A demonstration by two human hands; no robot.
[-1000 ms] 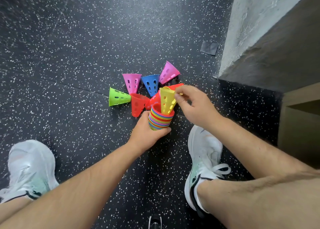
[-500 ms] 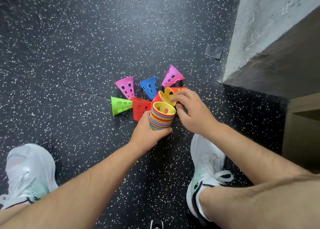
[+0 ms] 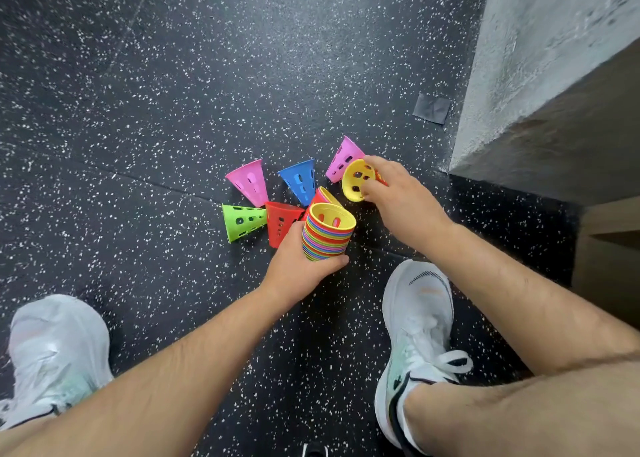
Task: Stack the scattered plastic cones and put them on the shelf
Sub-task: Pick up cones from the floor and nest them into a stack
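My left hand (image 3: 302,266) grips a stack of nested coloured cones (image 3: 327,236), wide end up, with a yellow cone on top. My right hand (image 3: 398,193) holds a loose yellow cone (image 3: 356,180) just right of the stack, its open mouth facing me. On the floor lie a green cone (image 3: 240,221), a red cone (image 3: 281,220), a pink cone (image 3: 250,181), a blue cone (image 3: 300,180) and a magenta cone (image 3: 343,157). Another red cone (image 3: 320,196) peeks out behind the stack.
The floor is black speckled rubber. A grey concrete block (image 3: 540,86) rises at the right, with a wooden shelf unit (image 3: 609,245) below it. My white shoes stand at the left (image 3: 57,352) and right (image 3: 417,321). A dark tape patch (image 3: 432,108) is near the block.
The yellow cone held over the stack a second ago now sits nested on top. My right hand moved right and picked up another yellow cone.
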